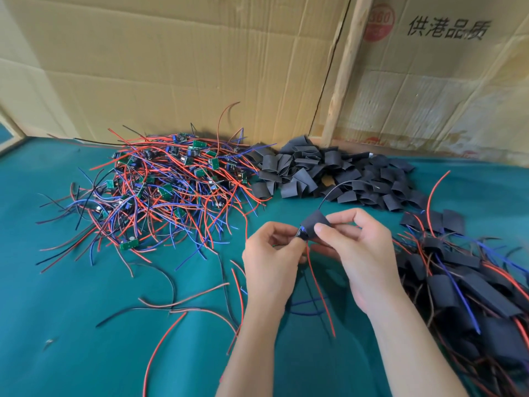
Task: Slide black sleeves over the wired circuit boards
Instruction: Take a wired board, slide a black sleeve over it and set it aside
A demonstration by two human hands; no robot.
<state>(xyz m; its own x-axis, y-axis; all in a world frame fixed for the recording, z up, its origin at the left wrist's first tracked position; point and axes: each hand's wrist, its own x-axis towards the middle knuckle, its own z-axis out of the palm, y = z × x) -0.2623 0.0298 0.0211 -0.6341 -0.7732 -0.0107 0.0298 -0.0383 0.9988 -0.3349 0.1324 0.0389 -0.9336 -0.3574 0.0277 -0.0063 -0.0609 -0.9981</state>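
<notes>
Where the two hands meet above the worktop (86,310), the right hand (363,253) pinches a black sleeve (315,219) between thumb and forefinger, its fingers (325,229) curled round the lower edge. The left hand (272,259) pinches the wired circuit board (300,234) at the sleeve's lower left mouth; only a dark corner of the board shows, the rest hidden by fingertips and sleeve. A black wire (340,186) rises from the sleeve's top and arcs toward the back. A red wire (320,290) hangs down between the wrists, with blue wire loops beneath it.

Loose red and black wires (183,305) lie on the green cloth left of the forearms. Right of the hands: pile of sleeved boards (463,285), wires trailing out. Rear centre: heap of empty black sleeves (329,173). Rear left: tangle of unsleeved green boards with red, blue and black wires (166,190). Cardboard sheets (186,67) stand along the back edge, one printed with characters.
</notes>
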